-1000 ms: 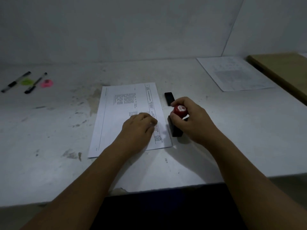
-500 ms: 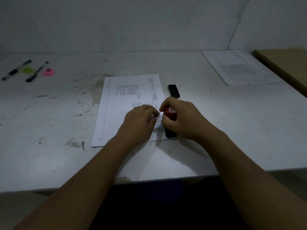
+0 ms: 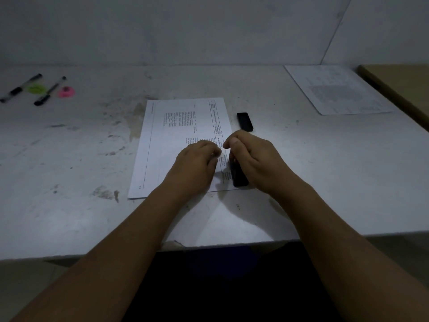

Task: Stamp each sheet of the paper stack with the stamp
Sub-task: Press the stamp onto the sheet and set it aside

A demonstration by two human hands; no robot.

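The right hand (image 3: 253, 159) is curled over the stamp (image 3: 238, 175), fingers wrapped around its top with the knuckles up and the thumb tucked toward the left hand; the wrist angles in from the lower right. The stamp's black body shows under the palm, standing on the near right corner of the paper (image 3: 183, 145). Just left of it, the left hand (image 3: 197, 161) lies knuckles up on the sheet, fingers bent and their tips pressing the paper flat, grasping nothing. Both forearms reach in over the table (image 3: 69, 205) edge. A black cap (image 3: 245, 122) lies just beyond the right hand's fingers.
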